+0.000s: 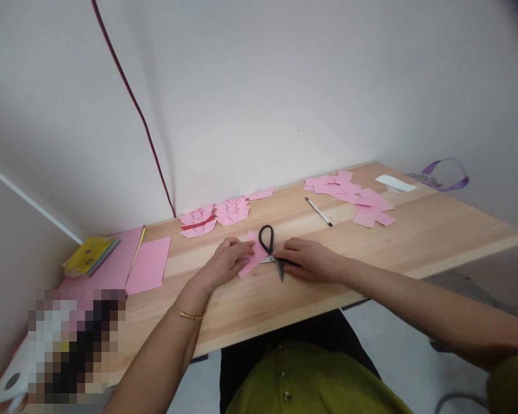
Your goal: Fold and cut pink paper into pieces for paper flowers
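My left hand (229,261) holds a small piece of pink paper (251,262) against the wooden table, its fingers curled over the paper's left side. Black-handled scissors (278,268) lie just right of that paper with their blades spread apart. One handle loop stands out toward the wall, and my right hand (307,260) is closed over the other, which it partly hides. A blade reaches left to the paper's edge; the second points toward the table's front edge.
Crumpled pink cut-outs (232,211) lie along the wall, one pile with a red strip. Pink scraps (362,198), a pen (318,211) and a white strip (395,183) are at right. Pink sheets (149,265) and a yellow packet (90,256) sit at left.
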{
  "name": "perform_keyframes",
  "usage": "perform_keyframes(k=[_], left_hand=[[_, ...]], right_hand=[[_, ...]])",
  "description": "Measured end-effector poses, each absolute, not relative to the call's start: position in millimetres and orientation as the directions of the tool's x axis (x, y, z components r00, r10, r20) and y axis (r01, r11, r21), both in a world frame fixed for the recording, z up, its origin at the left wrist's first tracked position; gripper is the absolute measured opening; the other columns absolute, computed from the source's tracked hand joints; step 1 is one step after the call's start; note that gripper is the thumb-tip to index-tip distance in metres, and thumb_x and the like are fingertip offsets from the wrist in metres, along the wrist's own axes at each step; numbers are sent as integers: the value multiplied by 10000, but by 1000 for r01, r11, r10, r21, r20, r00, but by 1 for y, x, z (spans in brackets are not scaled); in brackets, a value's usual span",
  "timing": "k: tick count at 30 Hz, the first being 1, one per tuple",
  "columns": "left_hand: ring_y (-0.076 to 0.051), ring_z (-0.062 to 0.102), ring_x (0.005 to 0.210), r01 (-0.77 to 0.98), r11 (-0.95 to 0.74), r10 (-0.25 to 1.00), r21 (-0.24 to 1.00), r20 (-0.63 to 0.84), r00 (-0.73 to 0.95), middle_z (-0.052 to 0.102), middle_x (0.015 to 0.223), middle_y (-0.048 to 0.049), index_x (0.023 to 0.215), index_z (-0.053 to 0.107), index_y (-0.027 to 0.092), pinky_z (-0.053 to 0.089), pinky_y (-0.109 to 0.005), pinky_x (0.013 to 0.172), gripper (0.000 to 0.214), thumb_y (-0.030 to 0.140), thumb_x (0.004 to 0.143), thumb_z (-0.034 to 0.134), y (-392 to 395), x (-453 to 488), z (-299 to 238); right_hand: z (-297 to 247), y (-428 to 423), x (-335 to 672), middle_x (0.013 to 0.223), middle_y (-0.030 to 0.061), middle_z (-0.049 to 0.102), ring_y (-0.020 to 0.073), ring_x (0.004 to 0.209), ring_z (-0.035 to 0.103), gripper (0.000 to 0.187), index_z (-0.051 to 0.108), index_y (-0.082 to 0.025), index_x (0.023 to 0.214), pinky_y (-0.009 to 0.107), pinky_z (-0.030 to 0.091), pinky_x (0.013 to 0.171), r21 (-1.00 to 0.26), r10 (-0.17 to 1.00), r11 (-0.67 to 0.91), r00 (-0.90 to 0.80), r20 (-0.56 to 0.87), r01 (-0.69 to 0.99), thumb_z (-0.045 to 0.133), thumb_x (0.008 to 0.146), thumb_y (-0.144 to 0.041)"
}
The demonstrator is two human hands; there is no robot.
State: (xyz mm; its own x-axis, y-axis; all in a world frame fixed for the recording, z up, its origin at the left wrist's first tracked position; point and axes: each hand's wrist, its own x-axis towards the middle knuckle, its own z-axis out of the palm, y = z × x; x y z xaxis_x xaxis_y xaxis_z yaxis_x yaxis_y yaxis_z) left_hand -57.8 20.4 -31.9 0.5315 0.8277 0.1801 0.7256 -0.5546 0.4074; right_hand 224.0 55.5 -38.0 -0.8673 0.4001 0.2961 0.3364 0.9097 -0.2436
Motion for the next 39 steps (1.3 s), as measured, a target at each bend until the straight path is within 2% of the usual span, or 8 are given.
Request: perform_keyframes(k=[4,21,26,31,39], left_hand=[[-212,416,1068,719,-526,839,454,141,525,552,1333,-26,1126,612,242,407,-402,952,265,264,888,497,20,-61,-31],[-223,421,1076,712,-552,826,434,170,537,556,1328,-41,1110,638,242,402,-419,958,268,268,889,489,22,-61,-33],[-225,432,1095,707,-570,815,419,179,551,564,1319,-52,1094,650,242,380,-444,980,272,295,903,465,24,-62,-35],[-250,425,1194,701,-605,789,377,165,592,517,1363,-94,1130,637,235,345,-453,1010,330,407,875,517,25,-64,-32],[-232,447,1199,703,-633,773,324,203,602,506,1372,-90,1169,626,248,326,-434,1020,331,353,924,430,25,-62,-34]], right_hand=[[-38,54,223,957,125,611,209,909,562,326,583,-148,1191,346,488,795,-229,360,927,-872,330,296,463,904,-244],[-41,53,217,942,114,610,201,900,557,316,590,-158,1183,346,484,801,-234,314,941,-886,340,244,447,915,-243],[-40,51,215,956,121,612,204,909,560,319,591,-158,1185,356,487,809,-245,324,937,-883,340,249,438,920,-249],[-40,53,215,974,119,611,206,913,561,323,589,-166,1195,358,488,812,-244,327,936,-885,331,255,445,918,-246],[-39,54,219,958,125,614,203,890,554,320,591,-150,1189,357,486,804,-225,307,944,-889,341,240,441,922,-242]])
